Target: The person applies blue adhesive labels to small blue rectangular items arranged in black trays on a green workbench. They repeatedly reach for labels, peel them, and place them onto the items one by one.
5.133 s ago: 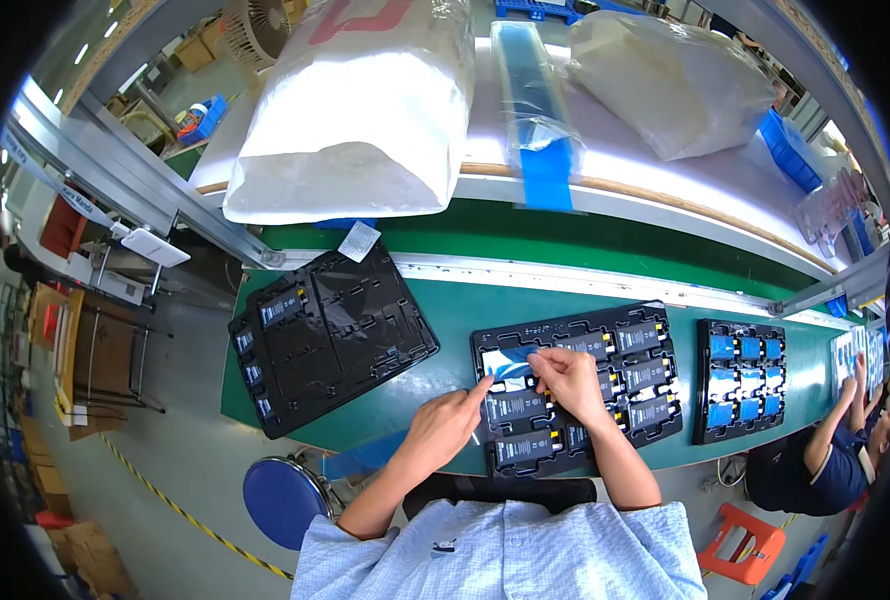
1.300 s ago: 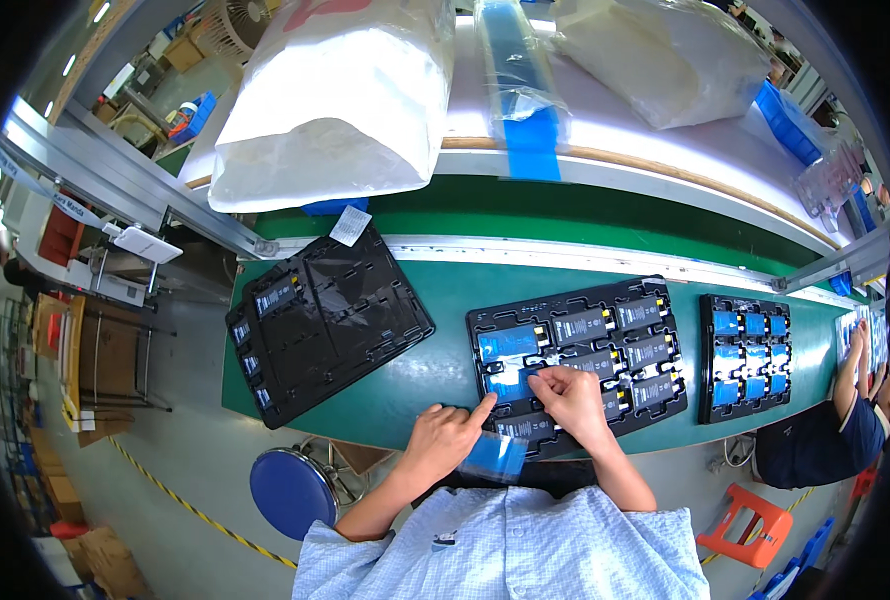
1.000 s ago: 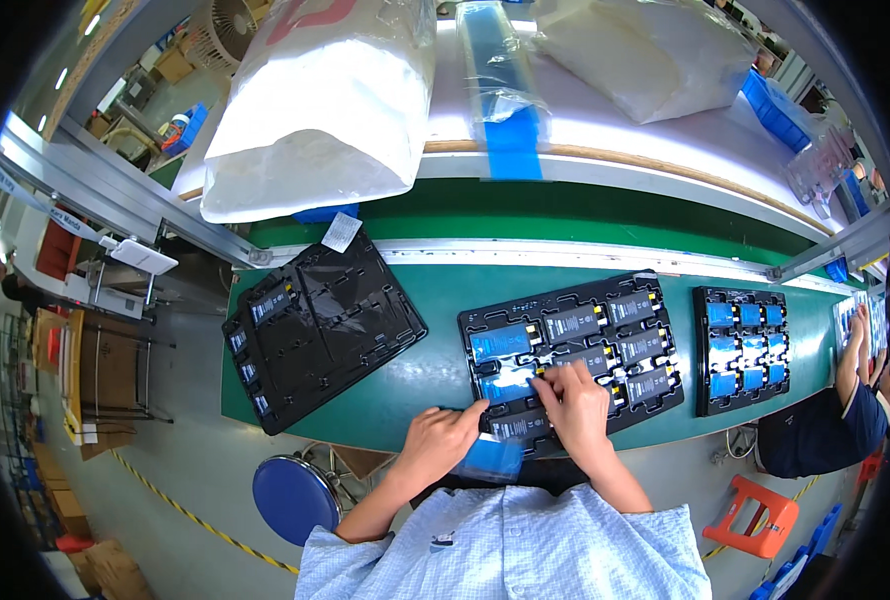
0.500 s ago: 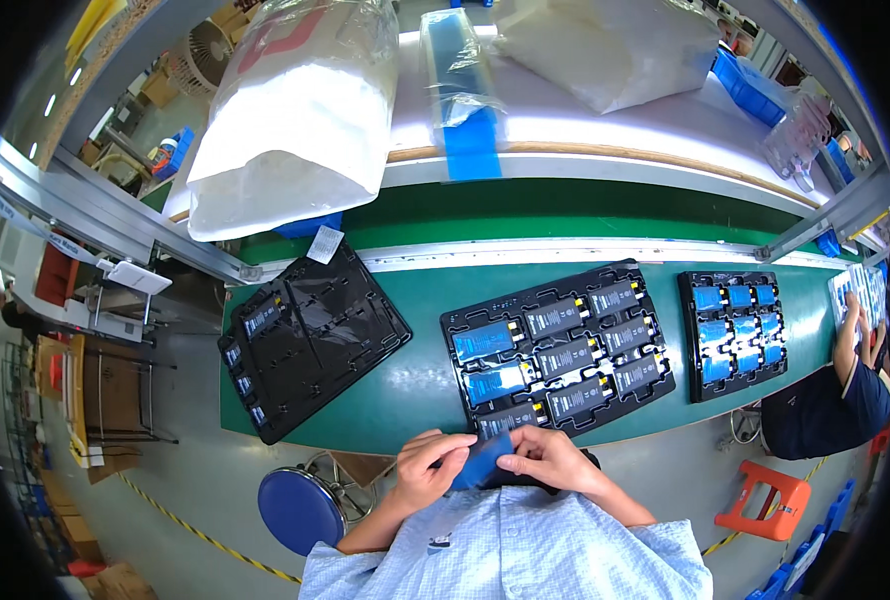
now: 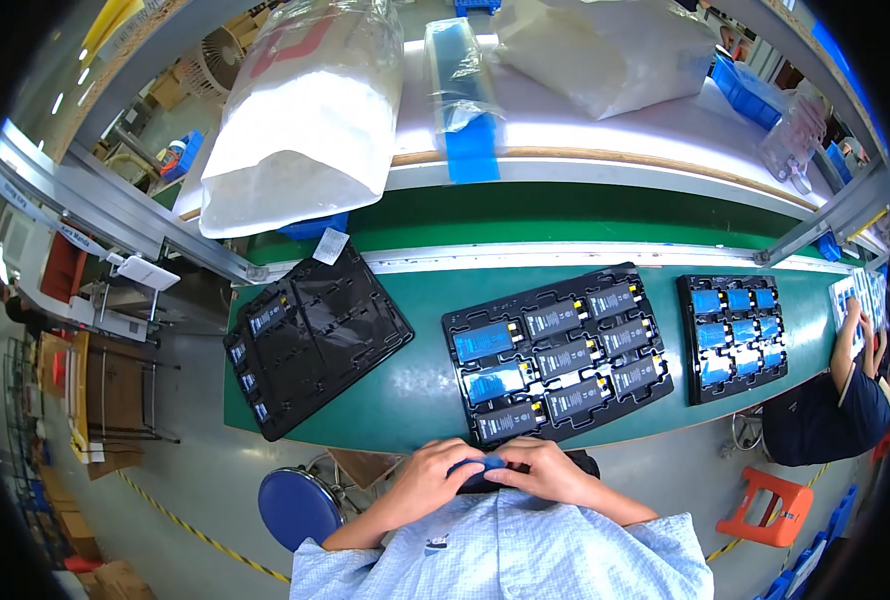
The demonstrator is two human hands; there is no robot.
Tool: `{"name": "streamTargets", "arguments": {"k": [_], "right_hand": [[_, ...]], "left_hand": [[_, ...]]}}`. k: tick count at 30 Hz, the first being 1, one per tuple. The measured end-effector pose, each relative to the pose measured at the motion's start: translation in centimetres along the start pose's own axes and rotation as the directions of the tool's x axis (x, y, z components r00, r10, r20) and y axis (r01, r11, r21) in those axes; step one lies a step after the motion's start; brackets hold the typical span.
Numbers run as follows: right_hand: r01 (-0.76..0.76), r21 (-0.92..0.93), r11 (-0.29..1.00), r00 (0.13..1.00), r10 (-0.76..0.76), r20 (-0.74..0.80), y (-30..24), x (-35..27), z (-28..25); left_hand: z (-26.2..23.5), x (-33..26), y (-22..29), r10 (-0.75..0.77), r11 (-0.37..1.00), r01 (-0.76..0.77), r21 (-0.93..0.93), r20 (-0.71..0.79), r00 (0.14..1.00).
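Close in front of my shirt, both hands hold a small piece of blue film (image 5: 481,465). My left hand (image 5: 431,480) pinches its left side and my right hand (image 5: 548,472) grips its right side, with the fingertips nearly meeting. The fingers cover much of the film. Just beyond them lies a black moulded tray (image 5: 510,307) of flat dark batteries. Blue film covers the far-left battery (image 5: 485,342) and the one below it (image 5: 497,382). The near-left battery (image 5: 510,422) shows a bare dark face with printing, as do the others in that tray.
At left, another black tray (image 5: 365,335) sits askew with a few batteries. A third tray (image 5: 692,345) at right holds blue-faced pieces. A white bag (image 5: 295,190) and blue film strips (image 5: 472,150) overhang the shelf. A co-worker (image 5: 830,410) sits at far right.
My hands have come closer together, and the blue film, spread between them before, is now bunched and mostly hidden by fingers. The near-left battery shows more fully.
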State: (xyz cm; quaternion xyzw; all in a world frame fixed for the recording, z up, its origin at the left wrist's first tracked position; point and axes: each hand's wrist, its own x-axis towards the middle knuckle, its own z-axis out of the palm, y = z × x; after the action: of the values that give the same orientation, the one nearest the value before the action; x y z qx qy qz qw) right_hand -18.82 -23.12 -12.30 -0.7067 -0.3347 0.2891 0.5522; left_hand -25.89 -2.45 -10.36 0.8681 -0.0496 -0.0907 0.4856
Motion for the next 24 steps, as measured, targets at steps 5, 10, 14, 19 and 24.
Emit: {"name": "streamTargets", "arguments": {"k": [5,10,14,19,24], "right_hand": [[-0.069,0.060,0.996,0.996,0.071,-0.045,0.0,-0.5,-0.9],[-0.171,0.137,0.976,0.981,0.181,-0.066,-0.1,-1.7,-2.7],[-0.199,0.152,0.968,0.965,0.220,-0.139,-1.0,-2.1,-4.3],[-0.254,0.188,0.949,0.948,0.282,-0.147,-1.2,-2.7,-5.3],[-0.281,0.314,0.907,0.822,0.397,-0.409,0.1,-2.6,-6.5]], "left_hand": [[-0.1,0.3,0.5,-0.085,0.993,0.090,-0.073,0.074,0.994],[-1.0,-0.1,0.1,-0.140,0.980,0.172,-0.099,0.270,0.953],[-1.1,-1.0,0.3,-0.043,0.930,0.100,-0.353,0.166,0.985],[-2.0,-0.7,-1.5,0.057,0.948,-0.039,-0.315,0.049,0.997],[-2.2,-1.7,-2.1,-0.251,0.903,0.231,-0.364,-0.009,0.968]]}}
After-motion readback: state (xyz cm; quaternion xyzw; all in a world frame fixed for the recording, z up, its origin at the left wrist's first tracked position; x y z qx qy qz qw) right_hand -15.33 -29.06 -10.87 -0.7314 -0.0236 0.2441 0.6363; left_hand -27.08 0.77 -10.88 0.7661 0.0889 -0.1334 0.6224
